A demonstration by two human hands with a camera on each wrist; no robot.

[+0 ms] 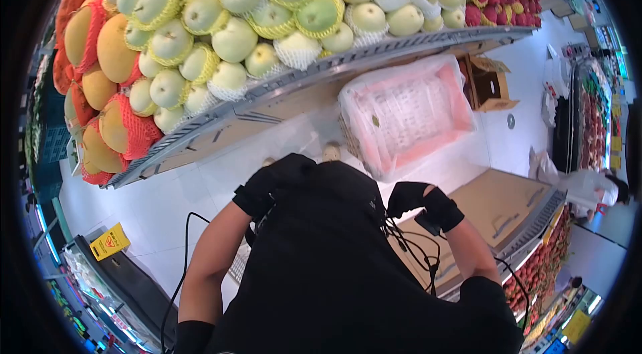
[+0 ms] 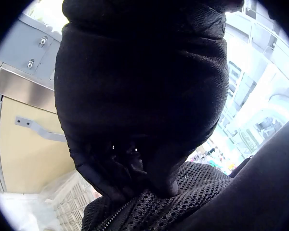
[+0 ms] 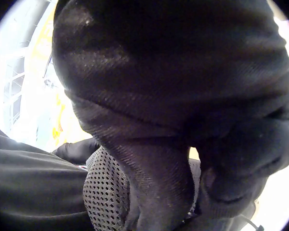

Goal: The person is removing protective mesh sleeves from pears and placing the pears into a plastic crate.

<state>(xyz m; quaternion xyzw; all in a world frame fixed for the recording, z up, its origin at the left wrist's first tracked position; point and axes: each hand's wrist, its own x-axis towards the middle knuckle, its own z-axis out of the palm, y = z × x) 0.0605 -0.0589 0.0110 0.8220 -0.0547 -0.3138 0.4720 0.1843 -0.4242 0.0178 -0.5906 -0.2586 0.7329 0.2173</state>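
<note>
Left hand in a black fabric glove [image 1: 281, 180], at the front of the torso: fingertips and thumb close together, pinching the black mesh fabric with a zipper [image 2: 202, 185], which lies at the wearer's front. Right hand in a black fabric glove [image 1: 414, 200], on the other side of the torso: fingers curled beside grey-black perforated mesh [image 3: 106, 192] — whether they grip it cannot be told, the glove hiding the contact. Thin black cables [image 1: 433, 265] hang just beside this hand. Ahead, on the pale floor, stands a pale plastic crate with a clear and pink lining [image 1: 414, 113] — well apart from the left hand. Beyond it, round pale-green fruits [image 1: 235, 40], many in foam nets, fill a sloping display.
</note>
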